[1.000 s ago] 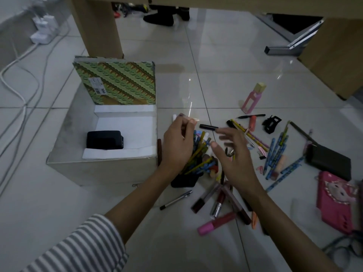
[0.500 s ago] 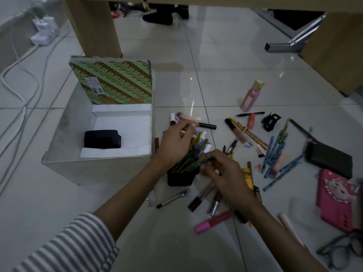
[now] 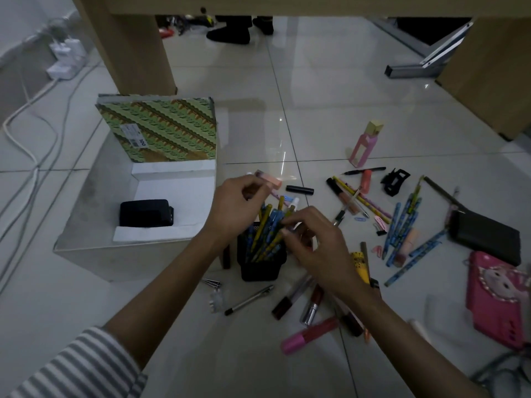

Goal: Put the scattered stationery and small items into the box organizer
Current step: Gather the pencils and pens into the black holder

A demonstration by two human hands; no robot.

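Observation:
A black mesh pen cup stands on the floor tiles, stuffed with blue and yellow pencils. My left hand curls round the pencil tops from the left. From the right, my right hand pinches the pencils at their upper ends. The box organizer, white with a green patterned lid standing up at its back, sits just left of the cup. A black case lies inside it. More blue pencils, pens and cosmetic tubes lie scattered to the right and in front.
A pink bottle, black hair clip, black wallet and pink case lie at the right. A silver pen and pink marker lie near me. Cables run at the left, wooden table legs behind.
My right hand came off the floor items and rose to the pencil tops. The cup of pencils now stands more upright, and my left hand stays on the bunch.

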